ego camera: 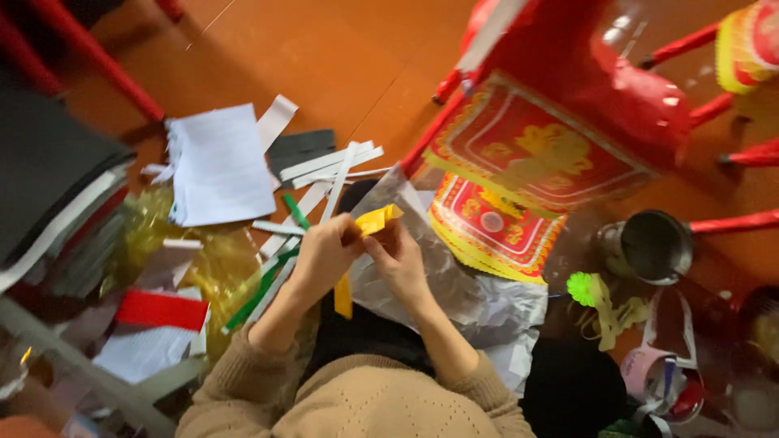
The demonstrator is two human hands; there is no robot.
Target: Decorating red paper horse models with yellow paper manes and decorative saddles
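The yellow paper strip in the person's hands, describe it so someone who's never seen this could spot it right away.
Start at the orange floor and go down to the centre, where the left hand and right hand meet over a crinkled silver sheet. The yellow paper strip is pinched between them, one end hanging down. The loose strips nearby are white or green; this one is yellow.

Both forearms in tan sleeves angle inward — left hand (324,251) and right hand (398,255) meet, fingers curled and pinching, knuckles up.
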